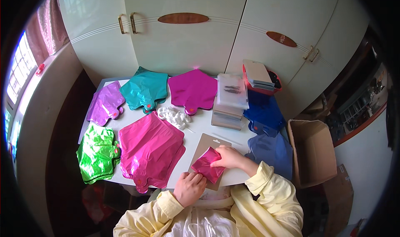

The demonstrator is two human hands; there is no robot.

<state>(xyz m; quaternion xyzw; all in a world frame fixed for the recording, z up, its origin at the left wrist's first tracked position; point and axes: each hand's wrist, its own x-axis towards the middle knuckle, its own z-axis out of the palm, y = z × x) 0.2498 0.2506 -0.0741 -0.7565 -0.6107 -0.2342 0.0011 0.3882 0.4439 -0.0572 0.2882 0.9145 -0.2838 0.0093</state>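
the person is folding a small pink foil balloon over a brown cardboard card that is lying at the near edge of the white bench, in front of the body.

what could go wrong, in my judgement: the foil is looking slippery and springy, so the folded packet could be opening again if one hand is lifting. the card is reaching over the bench edge a little, so a push from the hands could be sliding it off toward the lap. the big pink balloon stack is lying just beside on the left, and a sleeve could be dragging it.

the left hand is pinching the lower corner of the folded balloon, with the fingers curled together on the foil. the right hand is pressing flat on the upper right side of it, fingers close together and holding it down against the card.

further away on the bench are lying a green balloon stack, a purple one, a teal one, a magenta one, blue ones, a heap of white ribbon and a pile of clear bags.
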